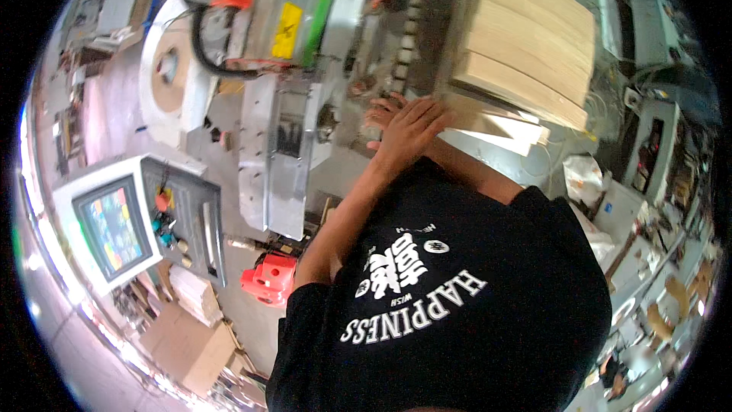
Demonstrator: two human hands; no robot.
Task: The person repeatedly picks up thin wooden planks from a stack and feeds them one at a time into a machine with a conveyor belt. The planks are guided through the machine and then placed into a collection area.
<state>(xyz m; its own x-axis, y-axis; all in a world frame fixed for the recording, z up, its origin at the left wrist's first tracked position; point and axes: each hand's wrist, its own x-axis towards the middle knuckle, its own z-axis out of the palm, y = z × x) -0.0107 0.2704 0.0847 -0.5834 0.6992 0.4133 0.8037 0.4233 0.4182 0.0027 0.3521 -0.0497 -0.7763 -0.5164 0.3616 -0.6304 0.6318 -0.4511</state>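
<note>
My forearms cross in front of my black T-shirt [427, 282]. My left hand [418, 123] lies over my right wrist or forearm, fingers stretched out toward the upper right, near the end of a pale wooden strip [488, 118]. Behind it my right hand [383, 113] reaches out to the left, partly hidden by the left. Its visible fingers are spread, and I see nothing held in them. Close beyond the right side of my hands stands a stack of pale wooden boards [530, 38]. The picture is somewhat blurred around the fingers.
A chain-like conveyor strip [412, 15] runs away ahead. To the left stand a grey metal machine table [276, 152], a machine body with a green edge [305, 15] and a control screen [114, 227]. A red plastic object [271, 278] sits low left, a white bag [585, 177] right.
</note>
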